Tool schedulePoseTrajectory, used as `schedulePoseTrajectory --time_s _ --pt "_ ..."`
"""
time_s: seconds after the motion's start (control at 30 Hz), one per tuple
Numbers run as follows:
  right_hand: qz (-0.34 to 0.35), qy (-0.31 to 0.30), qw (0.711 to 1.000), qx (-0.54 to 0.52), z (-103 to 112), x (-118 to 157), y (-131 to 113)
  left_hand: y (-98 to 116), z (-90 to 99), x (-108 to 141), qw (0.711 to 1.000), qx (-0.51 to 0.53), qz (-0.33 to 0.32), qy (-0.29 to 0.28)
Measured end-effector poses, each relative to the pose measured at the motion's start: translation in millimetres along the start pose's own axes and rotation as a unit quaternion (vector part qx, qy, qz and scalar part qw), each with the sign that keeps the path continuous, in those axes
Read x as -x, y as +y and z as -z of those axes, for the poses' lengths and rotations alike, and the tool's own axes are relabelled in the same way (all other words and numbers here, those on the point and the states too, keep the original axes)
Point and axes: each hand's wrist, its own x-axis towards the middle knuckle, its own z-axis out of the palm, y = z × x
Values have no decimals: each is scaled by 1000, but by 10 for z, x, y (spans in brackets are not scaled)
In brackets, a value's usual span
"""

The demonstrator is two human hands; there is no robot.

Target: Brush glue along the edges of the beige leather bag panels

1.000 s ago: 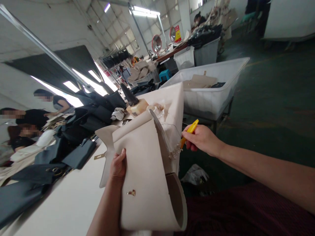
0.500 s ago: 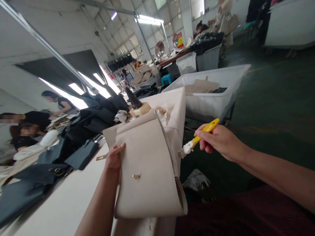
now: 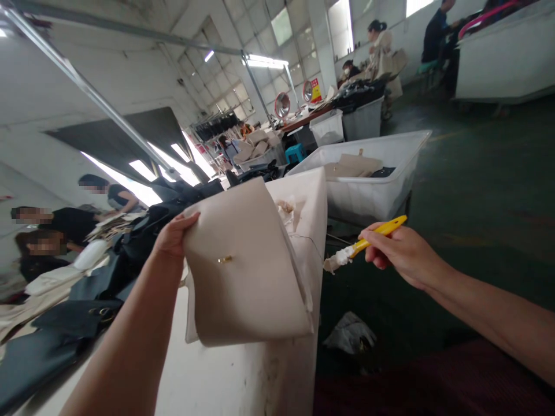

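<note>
My left hand (image 3: 177, 233) grips the left edge of a beige bag (image 3: 247, 277), thumb lying along its face. The bag is tilted above the white tabletop (image 3: 208, 375), and a small gold clasp (image 3: 225, 260) shows on its side. My right hand (image 3: 396, 251) pinches a brush (image 3: 368, 241) by its yellow handle, out past the table's right edge. White paste-like stuff coats the brush's head, which points left toward the bag without touching it. Behind the bag, a crumpled tan-and-white scrap (image 3: 286, 212) lies on the table.
Dark bags (image 3: 78, 312) are heaped along the table's left side, with several people beyond them. A white bin (image 3: 368, 190) holding beige pieces stands past the table's far right. A grey plastic bag (image 3: 351, 334) lies on the floor below the right edge.
The beige bag has been raised and turned, its lower end lifting away from me. My left hand moved up and left with it. My right hand shifted slightly right with the brush.
</note>
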Motion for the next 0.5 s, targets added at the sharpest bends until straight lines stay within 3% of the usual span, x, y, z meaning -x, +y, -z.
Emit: schedulePoseTrajectory --time_s 0.13,0.27,0.33,0.43,0.5 --pt "26 13 999 -29 60 -19 -22 385 166 336 986 30 -165 13" --pt "27 12 999 -44 43 -6 18 387 264 895 962 24 -273 16" --pt "27 5 999 -42 27 10 50 220 282 1154 968 21 -238 75" --pt "28 -7 999 -32 14 41 82 -143 279 1427 977 33 -97 187" --pt "26 -15 999 -25 2 63 84 -380 266 1534 975 42 -3 217"
